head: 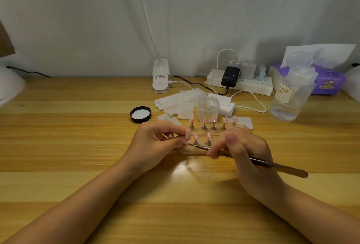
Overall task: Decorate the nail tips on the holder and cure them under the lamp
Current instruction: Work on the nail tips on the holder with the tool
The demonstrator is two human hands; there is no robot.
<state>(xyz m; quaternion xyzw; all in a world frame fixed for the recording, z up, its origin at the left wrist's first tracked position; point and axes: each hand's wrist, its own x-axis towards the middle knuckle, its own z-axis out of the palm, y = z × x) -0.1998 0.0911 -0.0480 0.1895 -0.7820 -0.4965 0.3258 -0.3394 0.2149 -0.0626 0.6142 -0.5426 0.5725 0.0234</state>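
You're mid-decorating: left hand [155,140] pinches one nail tip [188,133], right hand [241,150] grips the brush [259,163]. Next, steady strokes, then cure.

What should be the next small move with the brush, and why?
Probably bring the brush tip up onto the pink nail tip. The left hand pinches that tip, the right hand grips the brush, and its point sits just below the tip.

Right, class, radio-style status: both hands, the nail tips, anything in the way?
Left hand pinches one nail tip. Right hand grips brush, its tip at the holder. Other tips on stands. Nothing obstructing.
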